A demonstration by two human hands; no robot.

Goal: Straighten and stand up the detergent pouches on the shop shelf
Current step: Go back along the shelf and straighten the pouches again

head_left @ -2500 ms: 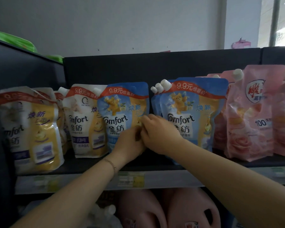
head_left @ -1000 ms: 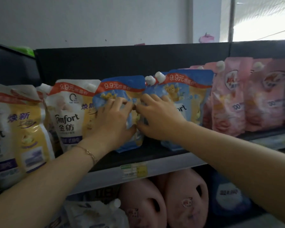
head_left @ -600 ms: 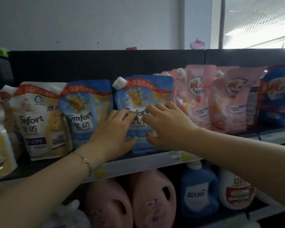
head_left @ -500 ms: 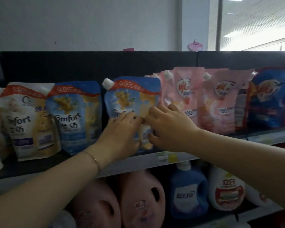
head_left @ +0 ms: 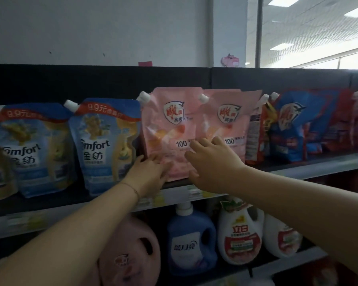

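Now, head view: a row of pouches stands on the shop shelf (head_left: 318,165), across the middle of the frame.
Pouch: the pink pouch (head_left: 167,120) is in the middle of the frame, on the shelf, touching a second pink pouch (head_left: 234,118) on its right.
Left: the left hand (head_left: 150,174) is open and flat, fingers straight, touching the pink pouch's bottom left corner.
Right: the right hand (head_left: 212,159) is open too, fingers spread and a little bent, resting low on the front where the two pink pouches meet.
Pouch and hands: the pink pouch is behind both hands and reaches up above them.
Change: half a second ago both hands were on the blue pouch (head_left: 108,141); now they are on the pink one just right of it.
Pointing: the pink pouch stands up, long side up and down, front facing us, white cap (head_left: 143,97) at its top left corner pointing up and left.
Below: big bottles (head_left: 191,242) stand under the shelf, at the bottom of the frame.
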